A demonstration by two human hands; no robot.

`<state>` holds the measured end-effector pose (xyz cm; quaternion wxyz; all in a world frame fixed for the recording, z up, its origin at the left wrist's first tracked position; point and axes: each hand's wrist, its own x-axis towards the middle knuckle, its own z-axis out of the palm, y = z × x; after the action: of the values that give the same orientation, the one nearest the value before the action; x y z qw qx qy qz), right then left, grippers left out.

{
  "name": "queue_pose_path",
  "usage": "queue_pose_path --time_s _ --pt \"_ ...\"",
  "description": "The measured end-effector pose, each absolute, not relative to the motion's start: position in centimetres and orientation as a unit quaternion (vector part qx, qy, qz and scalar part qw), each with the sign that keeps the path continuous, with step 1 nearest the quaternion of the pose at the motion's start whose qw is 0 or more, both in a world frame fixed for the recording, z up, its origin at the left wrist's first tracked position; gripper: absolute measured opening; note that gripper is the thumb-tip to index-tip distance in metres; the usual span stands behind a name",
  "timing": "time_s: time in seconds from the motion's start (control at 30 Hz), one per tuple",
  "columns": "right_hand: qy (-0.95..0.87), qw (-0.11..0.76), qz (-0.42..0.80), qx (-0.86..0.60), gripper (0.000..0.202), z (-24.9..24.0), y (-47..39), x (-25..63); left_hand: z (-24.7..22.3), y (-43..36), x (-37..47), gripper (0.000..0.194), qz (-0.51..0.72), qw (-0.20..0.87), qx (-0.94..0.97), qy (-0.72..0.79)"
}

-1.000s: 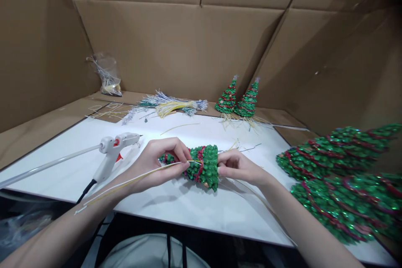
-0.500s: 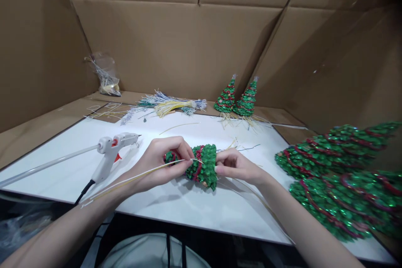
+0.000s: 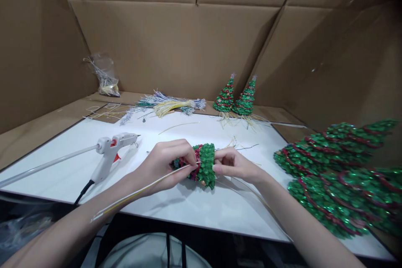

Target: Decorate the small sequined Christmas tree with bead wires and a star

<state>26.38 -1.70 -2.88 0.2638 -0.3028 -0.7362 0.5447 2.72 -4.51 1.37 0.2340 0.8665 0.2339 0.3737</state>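
A small green Christmas tree (image 3: 205, 166) with red garland lies on its side between my hands, its wide base facing right. My left hand (image 3: 172, 161) pinches a thin white and yellow wire (image 3: 138, 193) against the side of the tree; the wire trails back over my left forearm. My left hand covers most of the tree's narrow end. My right hand (image 3: 234, 164) is curled at the base, thumb on the rim and the other fingers partly hidden inside. Pale wires run from the base under my right wrist.
A white glue gun (image 3: 109, 155) lies left on the white board (image 3: 150, 213). Wire bundles (image 3: 172, 104) and a plastic bag (image 3: 106, 77) are at the back. Two small trees (image 3: 224, 94) stand behind; large green trees (image 3: 329, 205) lie right. Cardboard walls (image 3: 176, 46) surround the board.
My left hand has shifted slightly right along the tree, covering more of its narrow end, and the wire in it has moved right too. My right hand stays at the base.
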Motion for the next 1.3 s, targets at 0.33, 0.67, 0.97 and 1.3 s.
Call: queue_pose_path --time_s 0.33,0.67,0.97,1.3 --pt "-0.745 0.264 0.541 -0.288 0.034 -3.2 -1.4 26.6 2.1 -4.3 2.3 0.009 0.344 0.236 0.869 0.265" --pt "-0.755 0.244 0.531 -0.297 0.042 -2.7 -1.6 26.3 2.2 -4.1 2.9 0.008 0.329 0.267 0.85 0.314" --pt "-0.754 0.249 0.535 -0.289 0.041 -2.9 -1.6 26.3 1.4 -3.7 3.2 0.012 0.319 0.294 0.848 0.305" --pt "-0.746 0.243 0.548 -0.291 0.041 -2.5 -1.7 26.2 2.1 -3.9 2.8 0.012 0.318 0.33 0.827 0.326"
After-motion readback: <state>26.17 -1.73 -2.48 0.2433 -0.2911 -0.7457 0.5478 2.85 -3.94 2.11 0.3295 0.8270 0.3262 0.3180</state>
